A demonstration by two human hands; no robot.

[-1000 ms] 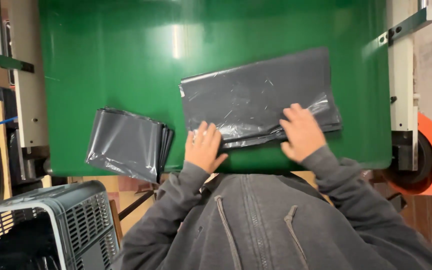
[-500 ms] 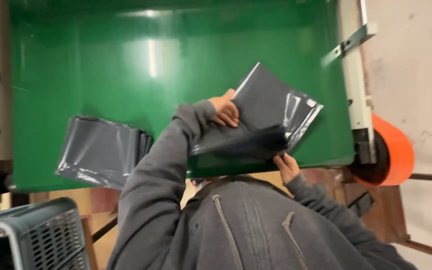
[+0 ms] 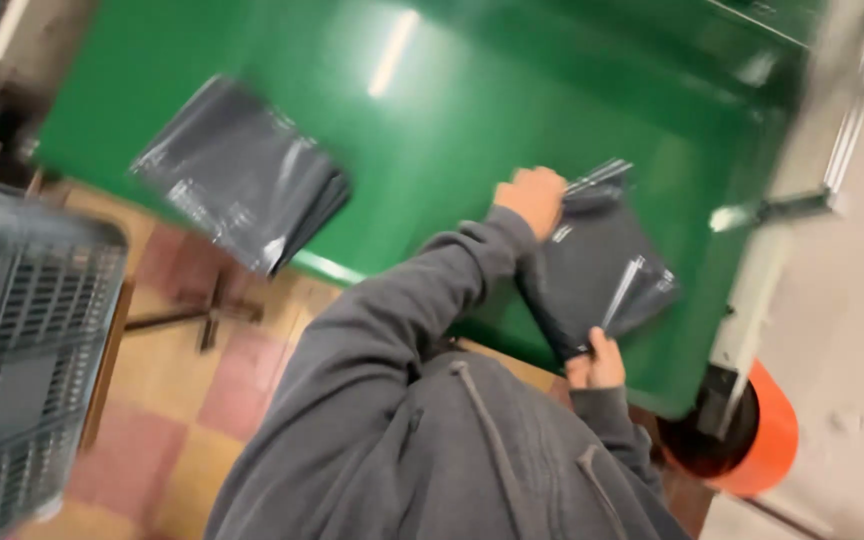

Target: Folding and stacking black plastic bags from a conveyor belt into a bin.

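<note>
Grey plastic bag, folded flat, is held between my two hands over the green table. My left hand pinches its far corner with curled fingers. My right hand pinches the near corner, close to my grey hoodie. Well off to the left of my left hand lies a stack of grey bags, hanging over the table edge. A grey plastic basket stands further left.

A dark grey plastic bag and matching stack on a green table, orange roll.
</note>
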